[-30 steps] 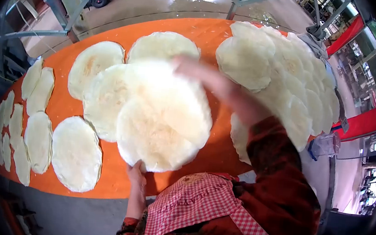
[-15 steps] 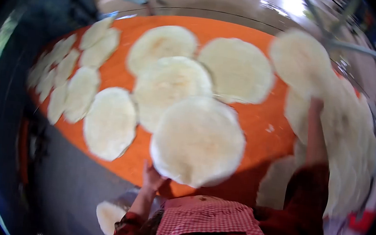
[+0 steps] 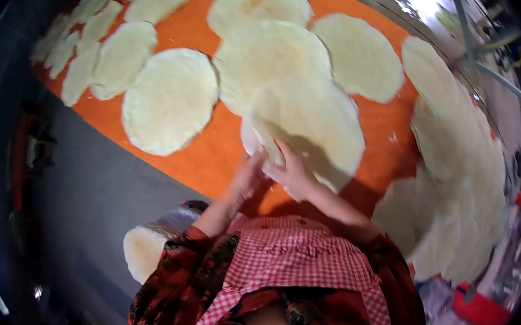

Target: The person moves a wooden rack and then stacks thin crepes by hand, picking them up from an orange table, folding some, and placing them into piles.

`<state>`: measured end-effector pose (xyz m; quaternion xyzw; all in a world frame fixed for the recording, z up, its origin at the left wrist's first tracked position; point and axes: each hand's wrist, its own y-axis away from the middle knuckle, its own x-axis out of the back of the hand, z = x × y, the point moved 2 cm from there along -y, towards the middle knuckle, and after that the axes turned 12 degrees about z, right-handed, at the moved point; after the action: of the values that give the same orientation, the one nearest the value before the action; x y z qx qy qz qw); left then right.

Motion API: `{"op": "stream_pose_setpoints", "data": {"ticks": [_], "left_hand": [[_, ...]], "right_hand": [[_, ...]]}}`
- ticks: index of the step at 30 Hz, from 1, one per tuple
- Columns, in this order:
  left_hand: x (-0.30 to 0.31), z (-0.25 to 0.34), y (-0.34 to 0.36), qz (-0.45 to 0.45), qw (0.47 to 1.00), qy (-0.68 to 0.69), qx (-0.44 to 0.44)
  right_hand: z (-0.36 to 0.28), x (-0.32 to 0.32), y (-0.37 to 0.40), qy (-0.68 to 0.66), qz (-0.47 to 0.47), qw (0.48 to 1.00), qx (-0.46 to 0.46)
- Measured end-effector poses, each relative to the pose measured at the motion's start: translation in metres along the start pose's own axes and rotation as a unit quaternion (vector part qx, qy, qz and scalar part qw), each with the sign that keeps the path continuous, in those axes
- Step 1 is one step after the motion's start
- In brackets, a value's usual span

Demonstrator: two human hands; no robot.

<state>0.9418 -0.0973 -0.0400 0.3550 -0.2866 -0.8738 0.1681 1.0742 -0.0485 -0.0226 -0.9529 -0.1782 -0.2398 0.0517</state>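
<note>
Close in front of me a large, thin round flatbread (image 3: 325, 122) lies on the orange cloth, with its near-left edge lifted and folding over. My left hand (image 3: 248, 175) is closed on that edge, fingers partly hidden by the bread. Beside it, my right hand (image 3: 292, 173) grips the raised fold, thumb and fingers bent around it. The far side of this bread meets another pale flatbread (image 3: 271, 59), which partly covers a third flatbread (image 3: 261, 4) behind.
An orange cloth (image 3: 164, 168) covers the table. More rounds spread left, including a nearer flatbread (image 3: 169, 99). At right lies a broad overlapping pile of flatbreads (image 3: 459, 202). A bagged flatbread stack (image 3: 146, 249) sits low left, and a red object (image 3: 480, 310) lies low right.
My right hand has come from the pile at right to the near flatbread. My left hand has moved along its edge, and that edge is now folded up. The view has shifted.
</note>
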Motion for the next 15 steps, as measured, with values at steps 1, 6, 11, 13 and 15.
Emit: {"op": "stream_pose_setpoints", "data": {"ticks": [1, 6, 11, 13, 15], "left_hand": [[0.009, -0.001, -0.007, 0.019, 0.999, -0.035, -0.002], [0.007, -0.004, -0.005, 0.05, 0.998, -0.021, -0.02], [0.035, -0.023, -0.038, 0.076, 0.987, -0.082, -0.112], [0.046, -0.014, -0.041, 0.113, 0.985, -0.094, -0.095], [0.029, 0.001, -0.024, 0.165, 0.977, -0.006, -0.133]], "right_hand": [[0.006, -0.002, -0.002, -0.046, 0.013, 0.999, -0.009], [0.008, 0.01, 0.001, 0.045, 0.061, 0.995, -0.066], [0.005, 0.009, -0.018, 0.16, 0.09, 0.98, -0.071], [0.005, 0.042, -0.036, 0.205, 0.119, 0.971, -0.028], [-0.031, 0.135, -0.044, 0.085, 0.226, 0.966, -0.093]]}}
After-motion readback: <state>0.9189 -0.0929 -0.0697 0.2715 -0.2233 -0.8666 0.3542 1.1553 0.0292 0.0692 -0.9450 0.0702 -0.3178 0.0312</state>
